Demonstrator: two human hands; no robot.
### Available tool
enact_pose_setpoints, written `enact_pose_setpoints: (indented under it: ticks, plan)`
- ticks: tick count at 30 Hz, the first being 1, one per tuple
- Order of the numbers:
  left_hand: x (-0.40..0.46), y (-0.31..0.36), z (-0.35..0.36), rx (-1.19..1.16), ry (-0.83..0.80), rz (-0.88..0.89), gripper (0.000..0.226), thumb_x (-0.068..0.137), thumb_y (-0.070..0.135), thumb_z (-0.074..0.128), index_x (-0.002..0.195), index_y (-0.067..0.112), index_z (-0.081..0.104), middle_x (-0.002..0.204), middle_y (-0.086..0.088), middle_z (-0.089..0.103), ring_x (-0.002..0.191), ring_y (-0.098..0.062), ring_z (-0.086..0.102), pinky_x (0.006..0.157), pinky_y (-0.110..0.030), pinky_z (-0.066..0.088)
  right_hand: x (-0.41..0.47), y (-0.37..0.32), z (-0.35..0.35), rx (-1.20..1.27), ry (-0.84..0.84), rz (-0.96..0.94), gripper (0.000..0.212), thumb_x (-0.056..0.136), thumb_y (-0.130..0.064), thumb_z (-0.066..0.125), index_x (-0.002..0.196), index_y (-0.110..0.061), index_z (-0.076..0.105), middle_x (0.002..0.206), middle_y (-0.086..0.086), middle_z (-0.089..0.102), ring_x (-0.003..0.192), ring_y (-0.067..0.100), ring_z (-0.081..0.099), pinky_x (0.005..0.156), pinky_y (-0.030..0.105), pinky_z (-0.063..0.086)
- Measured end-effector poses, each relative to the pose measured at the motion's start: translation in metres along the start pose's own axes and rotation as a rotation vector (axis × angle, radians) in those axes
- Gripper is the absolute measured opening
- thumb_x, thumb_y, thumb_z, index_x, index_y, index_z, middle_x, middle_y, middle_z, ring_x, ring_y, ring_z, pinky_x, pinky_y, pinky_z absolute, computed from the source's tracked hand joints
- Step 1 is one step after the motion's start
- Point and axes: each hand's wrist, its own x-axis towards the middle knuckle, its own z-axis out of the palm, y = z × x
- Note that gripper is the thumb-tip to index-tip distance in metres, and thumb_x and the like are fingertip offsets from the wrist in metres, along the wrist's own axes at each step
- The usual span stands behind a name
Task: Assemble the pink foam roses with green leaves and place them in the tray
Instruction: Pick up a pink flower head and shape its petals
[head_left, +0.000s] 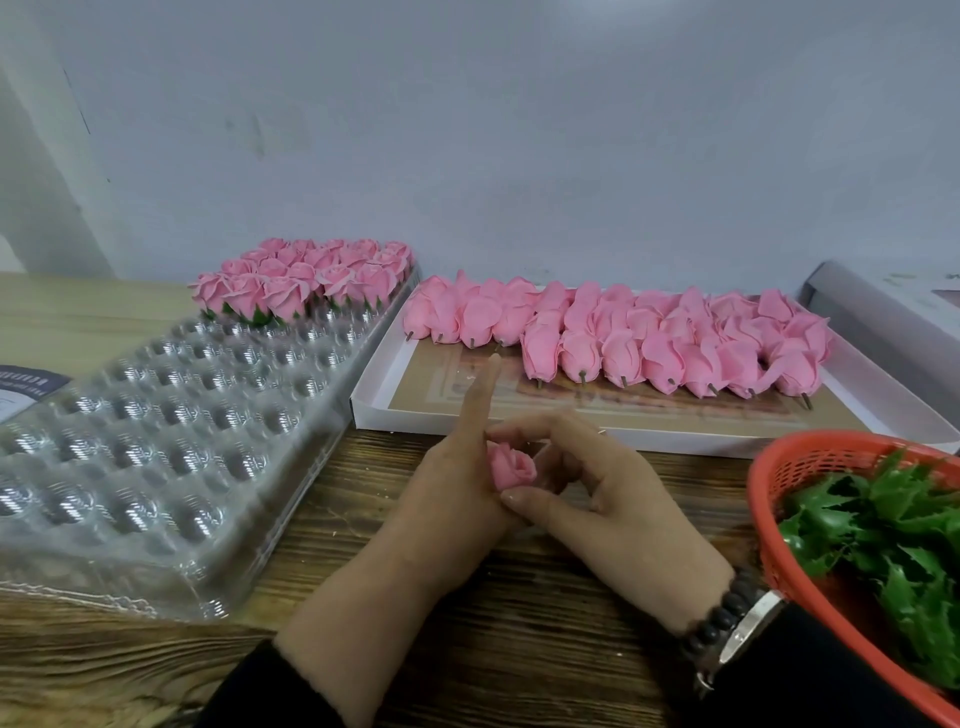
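Observation:
A pink foam rose (511, 466) sits between my two hands above the wooden table. My left hand (457, 483) holds it from the left with the index finger pointing straight up. My right hand (597, 483) curls its fingers and thumb round the rose from the right. The clear plastic tray (156, 457) with round cups lies at the left; finished roses with green leaves (306, 280) fill its far end. Loose pink rose heads (649, 338) lie in rows in a white box lid (623, 434). Green leaves (883, 530) fill a red basket (769, 519) at the right.
A wall stands close behind the table. A grey-white box (883, 306) lies at the far right. A dark printed card (26, 384) peeks out left of the tray. My right wrist wears a bead bracelet and a watch (737, 623).

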Motion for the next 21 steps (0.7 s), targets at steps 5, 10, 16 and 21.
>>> enact_pose_setpoints:
  ticks: [5, 10, 16, 21]
  plan:
    - [-0.001, 0.0, 0.001, -0.014, -0.057, 0.016, 0.098, 0.072, 0.009, 0.072, 0.128, 0.06, 0.01, 0.068, 0.014, 0.064, 0.067, 0.004, 0.061, 0.067, -0.007, 0.045, 0.001, 0.0, 0.001, 0.11, 0.008, 0.07, 0.011, 0.08, -0.014, 0.07, 0.081, -0.023, 0.064, 0.077, 0.016, 0.06, 0.069, 0.02, 0.051, 0.064, 0.028, 0.042]
    - [-0.002, -0.001, -0.001, -0.104, -0.061, 0.017, 0.103, 0.06, 0.016, 0.077, 0.134, 0.057, 0.017, 0.084, -0.003, 0.06, 0.078, -0.013, 0.061, 0.077, -0.026, 0.052, 0.001, 0.004, 0.005, 0.156, 0.079, 0.098, 0.014, 0.079, -0.008, 0.069, 0.075, -0.021, 0.063, 0.069, 0.01, 0.063, 0.065, 0.01, 0.054, 0.059, 0.026, 0.045]
    - [0.002, -0.005, -0.007, -0.178, 0.04, 0.073, 0.057, 0.055, 0.022, 0.077, 0.099, 0.04, 0.045, 0.107, -0.002, 0.055, 0.099, -0.014, 0.06, 0.078, -0.02, 0.051, 0.004, 0.011, 0.003, 0.282, 0.356, 0.153, 0.017, 0.081, -0.001, 0.064, 0.075, -0.016, 0.06, 0.068, 0.001, 0.057, 0.067, 0.015, 0.053, 0.069, 0.033, 0.048]
    - [0.002, -0.003, -0.007, -0.337, -0.035, 0.091, 0.031, 0.069, 0.012, 0.076, 0.087, 0.025, 0.053, 0.09, -0.011, 0.066, 0.075, -0.015, 0.066, 0.067, -0.028, 0.054, 0.003, 0.014, 0.005, 0.473, 0.383, 0.212, 0.016, 0.083, 0.002, 0.06, 0.075, -0.011, 0.06, 0.064, 0.004, 0.058, 0.063, 0.015, 0.054, 0.062, 0.023, 0.047]
